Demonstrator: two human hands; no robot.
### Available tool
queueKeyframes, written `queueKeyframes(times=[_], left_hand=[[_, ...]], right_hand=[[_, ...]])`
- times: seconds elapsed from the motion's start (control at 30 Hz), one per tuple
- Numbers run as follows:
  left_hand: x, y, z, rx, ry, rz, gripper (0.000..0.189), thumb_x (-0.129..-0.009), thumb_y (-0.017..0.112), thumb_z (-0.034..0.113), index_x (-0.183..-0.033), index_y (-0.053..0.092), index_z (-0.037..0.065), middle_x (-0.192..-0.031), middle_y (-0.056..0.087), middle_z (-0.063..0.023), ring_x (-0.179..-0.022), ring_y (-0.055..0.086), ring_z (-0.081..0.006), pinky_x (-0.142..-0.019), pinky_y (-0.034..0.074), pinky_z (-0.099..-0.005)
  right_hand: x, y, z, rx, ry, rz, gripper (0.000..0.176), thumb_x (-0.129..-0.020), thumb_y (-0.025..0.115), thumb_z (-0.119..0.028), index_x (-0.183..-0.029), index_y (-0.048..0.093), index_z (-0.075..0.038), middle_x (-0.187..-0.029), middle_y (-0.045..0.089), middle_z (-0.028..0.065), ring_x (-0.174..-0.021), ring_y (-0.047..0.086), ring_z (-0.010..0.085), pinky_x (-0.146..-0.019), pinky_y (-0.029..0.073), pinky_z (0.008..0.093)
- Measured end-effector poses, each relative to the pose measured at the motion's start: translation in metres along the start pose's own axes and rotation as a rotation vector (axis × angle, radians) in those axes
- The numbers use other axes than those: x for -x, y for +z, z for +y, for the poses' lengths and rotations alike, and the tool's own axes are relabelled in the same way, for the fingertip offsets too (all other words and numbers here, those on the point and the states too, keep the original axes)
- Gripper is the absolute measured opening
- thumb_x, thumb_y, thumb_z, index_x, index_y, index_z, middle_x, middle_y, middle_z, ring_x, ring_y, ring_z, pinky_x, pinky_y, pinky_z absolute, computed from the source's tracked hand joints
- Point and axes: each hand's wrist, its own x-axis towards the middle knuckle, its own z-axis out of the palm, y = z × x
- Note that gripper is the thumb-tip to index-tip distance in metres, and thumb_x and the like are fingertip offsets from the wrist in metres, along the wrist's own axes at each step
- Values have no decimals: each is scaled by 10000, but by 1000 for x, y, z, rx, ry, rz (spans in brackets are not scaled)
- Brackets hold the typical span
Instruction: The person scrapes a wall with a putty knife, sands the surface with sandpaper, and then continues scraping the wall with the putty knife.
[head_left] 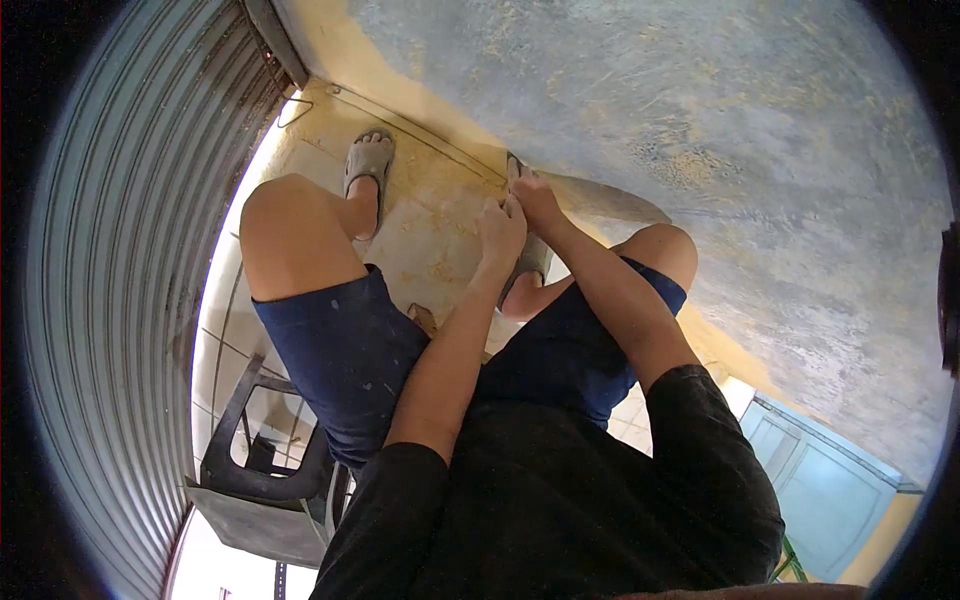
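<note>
My right hand (537, 203) is closed low down by the foot of the wall (700, 170). A small dark-edged piece (514, 167) shows at its fingertips, close to the wall's lower edge; its kind is too small to tell. Just left of it, my left hand (502, 232) is curled with the thumb up, close against the right hand. Whatever it may hold is hidden by the fingers. The wall surface is patchy grey-blue with yellow marks, and a yellow band runs along its bottom.
A ribbed metal shutter (110, 300) stands at the left. Behind my left leg is a dark plastic chair (265, 485). My feet in grey clogs (371, 158) rest on the dusty tiled floor (425, 235). A light-blue door panel (815, 480) is at lower right.
</note>
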Motion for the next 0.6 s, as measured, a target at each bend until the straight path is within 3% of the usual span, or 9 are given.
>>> queueKeyframes(times=[0.07, 0.2, 0.27, 0.4, 0.47, 0.6], left_hand=[[-4, 4, -2, -11, 32, -7, 346, -899, 532, 247, -904, 598, -92, -855, 625, -314, -862, 610, -466, -763, 470, -497], [-1, -9, 12, 17, -47, -82, 399, -922, 509, 268, -980, 619, -111, -924, 629, -329, -914, 616, -466, -794, 482, -487], [-6, -6, 10, 9, 52, -5, 347, -905, 525, 237, -908, 585, -105, -834, 624, -316, -820, 616, -473, -725, 479, -495], [-14, 0, 1, -22, 45, -36, 341, -906, 518, 228, -901, 584, -106, -819, 621, -319, -816, 615, -477, -727, 481, -497], [-14, -2, 4, -3, 44, -39, 325, -902, 512, 212, -890, 586, -105, -822, 620, -324, -817, 614, -480, -740, 481, -502], [-39, 7, -1, 16, 32, -7, 318, -898, 505, 203, -885, 588, -104, -827, 619, -327, -818, 613, -482, -745, 483, -505]], right_hand=[[-1, 3, 8, 99, 1, -194, 178, -699, 646, -129, -807, 619, 9, -741, 593, 190, -725, 628, 366, -614, 512, 444], [-2, 15, 11, 132, -13, -218, 162, -678, 649, -108, -791, 620, 4, -724, 595, 187, -711, 632, 360, -623, 520, 428], [-7, 11, 6, 180, 22, -195, 271, -691, 647, -120, -909, 600, 34, -791, 607, 205, -766, 639, 351, -658, 526, 412], [-15, 5, 3, 80, 96, -200, 294, -702, 620, -194, -862, 610, 53, -851, 581, 264, -841, 591, 399, -711, 495, 455], [-15, 12, 10, 144, -8, -266, 406, -706, 610, -191, -1005, 561, 80, -927, 571, 284, -860, 587, 410, -730, 495, 453], [-37, 1, -1, 41, 101, -256, 477, -729, 595, -181, -1106, 498, 95, -970, 568, 283, -884, 585, 418, -745, 493, 457]])
